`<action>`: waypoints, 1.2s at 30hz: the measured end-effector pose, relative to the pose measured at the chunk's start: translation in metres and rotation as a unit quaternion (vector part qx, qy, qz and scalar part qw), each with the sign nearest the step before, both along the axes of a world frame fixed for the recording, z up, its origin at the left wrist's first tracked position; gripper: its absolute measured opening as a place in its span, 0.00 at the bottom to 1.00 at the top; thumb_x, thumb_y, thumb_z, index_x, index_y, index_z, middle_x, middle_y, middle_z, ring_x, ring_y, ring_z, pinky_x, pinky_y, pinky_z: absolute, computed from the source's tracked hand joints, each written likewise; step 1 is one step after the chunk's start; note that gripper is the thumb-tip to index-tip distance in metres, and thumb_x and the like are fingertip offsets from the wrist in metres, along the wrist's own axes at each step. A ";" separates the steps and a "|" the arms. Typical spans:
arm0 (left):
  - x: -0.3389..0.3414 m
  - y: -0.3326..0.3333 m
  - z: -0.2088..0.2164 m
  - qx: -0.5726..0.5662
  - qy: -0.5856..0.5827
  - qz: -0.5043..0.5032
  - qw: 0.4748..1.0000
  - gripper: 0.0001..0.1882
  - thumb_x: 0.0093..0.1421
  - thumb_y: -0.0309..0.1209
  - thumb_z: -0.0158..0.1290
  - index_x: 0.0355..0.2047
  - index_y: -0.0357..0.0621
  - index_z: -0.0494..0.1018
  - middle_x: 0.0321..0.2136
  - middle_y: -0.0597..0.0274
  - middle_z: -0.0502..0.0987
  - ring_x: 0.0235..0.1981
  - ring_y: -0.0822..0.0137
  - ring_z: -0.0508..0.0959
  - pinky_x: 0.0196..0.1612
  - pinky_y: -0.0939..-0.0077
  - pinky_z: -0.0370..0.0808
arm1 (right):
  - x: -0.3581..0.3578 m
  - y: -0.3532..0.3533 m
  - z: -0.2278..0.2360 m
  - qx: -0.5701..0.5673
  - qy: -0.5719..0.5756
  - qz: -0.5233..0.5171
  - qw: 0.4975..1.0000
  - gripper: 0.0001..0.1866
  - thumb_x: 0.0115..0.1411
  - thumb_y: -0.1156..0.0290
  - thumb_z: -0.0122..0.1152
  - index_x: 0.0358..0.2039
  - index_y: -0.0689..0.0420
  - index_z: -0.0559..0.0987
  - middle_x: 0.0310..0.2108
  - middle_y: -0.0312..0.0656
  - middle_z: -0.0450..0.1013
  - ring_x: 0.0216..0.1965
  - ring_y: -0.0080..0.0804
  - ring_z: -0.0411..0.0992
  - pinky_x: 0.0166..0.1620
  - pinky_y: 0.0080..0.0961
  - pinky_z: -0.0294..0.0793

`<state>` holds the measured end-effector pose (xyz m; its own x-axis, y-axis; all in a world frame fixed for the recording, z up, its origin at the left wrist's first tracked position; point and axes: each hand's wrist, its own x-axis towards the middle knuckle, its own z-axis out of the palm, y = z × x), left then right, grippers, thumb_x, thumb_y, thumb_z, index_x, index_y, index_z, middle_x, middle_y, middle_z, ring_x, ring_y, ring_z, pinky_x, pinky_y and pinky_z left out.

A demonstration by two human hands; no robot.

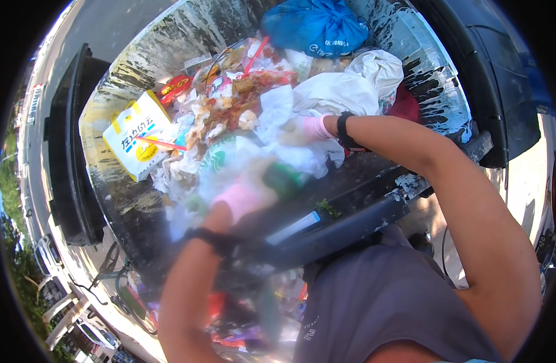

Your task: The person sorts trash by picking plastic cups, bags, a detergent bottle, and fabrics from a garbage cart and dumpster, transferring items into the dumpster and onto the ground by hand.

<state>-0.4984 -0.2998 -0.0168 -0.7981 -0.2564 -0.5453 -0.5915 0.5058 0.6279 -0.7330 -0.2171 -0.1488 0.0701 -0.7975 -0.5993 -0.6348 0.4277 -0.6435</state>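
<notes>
My left hand (251,190), in a pale glove with a pink cuff, is smeared by motion over the near part of an open bin. A blurred dark green thing (283,179) is right beside its fingers; whether they hold it I cannot tell. My right hand (299,130), gloved the same way, is closed on a thin white plastic bag (308,156) in the middle of the rubbish. Around both hands lie crumpled tissues, food scraps (229,106) and a clear cup with a green print (216,158).
The bin's stained wall (142,51) curves around the rubbish. A knotted blue bag (314,27) is at the back, a white-and-yellow paper bag (136,136) at left. On the near ledge lie a white strip (293,228) and a green sprig (328,209). More litter (242,314) shows below.
</notes>
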 end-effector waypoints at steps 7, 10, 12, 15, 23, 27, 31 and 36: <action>0.018 -0.028 0.036 0.177 -0.044 -0.013 0.983 0.47 0.48 0.26 0.63 0.71 0.42 0.65 0.57 0.51 0.78 0.58 0.59 0.77 0.61 0.69 0.75 | -0.008 0.015 0.025 0.010 -0.125 0.048 0.991 0.34 0.72 0.43 0.52 0.63 0.58 0.78 0.60 0.48 0.76 0.62 0.45 0.72 0.67 0.40 0.65; -0.001 -0.019 0.070 0.180 -0.075 0.009 0.981 0.45 0.51 0.34 0.64 0.70 0.39 0.65 0.55 0.49 0.79 0.56 0.58 0.79 0.58 0.67 0.77 | -0.013 0.018 0.033 0.004 -0.136 0.073 0.988 0.35 0.71 0.41 0.54 0.60 0.61 0.79 0.56 0.51 0.78 0.58 0.42 0.74 0.64 0.35 0.69; -0.009 -0.005 0.078 0.192 -0.108 0.059 0.974 0.45 0.53 0.40 0.65 0.69 0.37 0.66 0.55 0.46 0.79 0.55 0.55 0.80 0.58 0.65 0.77 | -0.010 0.018 0.029 0.014 -0.136 0.079 0.987 0.35 0.71 0.41 0.54 0.60 0.61 0.80 0.56 0.51 0.78 0.58 0.42 0.74 0.63 0.35 0.69; -0.018 0.016 0.074 -0.003 -0.106 -0.022 0.994 0.50 0.49 0.55 0.67 0.66 0.35 0.68 0.54 0.32 0.78 0.53 0.40 0.81 0.59 0.55 0.77 | -0.010 0.023 0.013 0.049 -0.133 0.066 0.988 0.35 0.71 0.41 0.54 0.60 0.61 0.80 0.55 0.52 0.79 0.57 0.42 0.75 0.62 0.34 0.70; -0.005 0.005 0.051 -0.004 -0.069 -0.020 0.997 0.44 0.51 0.50 0.65 0.63 0.36 0.72 0.47 0.37 0.81 0.51 0.46 0.82 0.56 0.58 0.77 | 0.008 0.037 -0.009 0.099 -0.106 -0.102 0.984 0.35 0.70 0.41 0.56 0.58 0.62 0.81 0.53 0.52 0.79 0.55 0.42 0.76 0.60 0.34 0.72; 0.025 -0.036 0.036 0.204 -0.118 0.104 0.966 0.42 0.58 0.48 0.65 0.68 0.38 0.69 0.50 0.52 0.82 0.50 0.62 0.81 0.56 0.69 0.76 | 0.013 0.051 0.063 0.002 -0.177 -0.144 0.973 0.35 0.67 0.40 0.58 0.55 0.63 0.81 0.51 0.52 0.81 0.54 0.42 0.77 0.58 0.33 0.74; 0.068 -0.053 0.022 0.545 -0.080 0.289 0.783 0.34 0.70 0.48 0.55 0.68 0.36 0.67 0.63 0.52 0.76 0.62 0.58 0.77 0.67 0.62 0.72 | 0.006 0.034 0.107 -0.188 -0.209 -0.073 0.957 0.36 0.67 0.44 0.59 0.61 0.64 0.76 0.52 0.53 0.80 0.55 0.42 0.77 0.60 0.35 0.74; 0.064 -0.014 0.041 0.508 -0.124 0.414 0.745 0.30 0.73 0.42 0.52 0.70 0.38 0.66 0.63 0.51 0.75 0.63 0.57 0.76 0.66 0.58 0.72 | 0.025 0.028 0.066 -0.073 -0.229 0.015 0.971 0.43 0.67 0.38 0.59 0.67 0.64 0.71 0.62 0.59 0.74 0.65 0.48 0.72 0.67 0.38 0.67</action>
<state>-0.4341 -0.3141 0.0241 -0.4377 0.0412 -0.8982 -0.5992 -0.7582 0.2572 -0.7081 -0.1894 -0.0830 0.3268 -0.8649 -0.3809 -0.2785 0.2970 -0.9134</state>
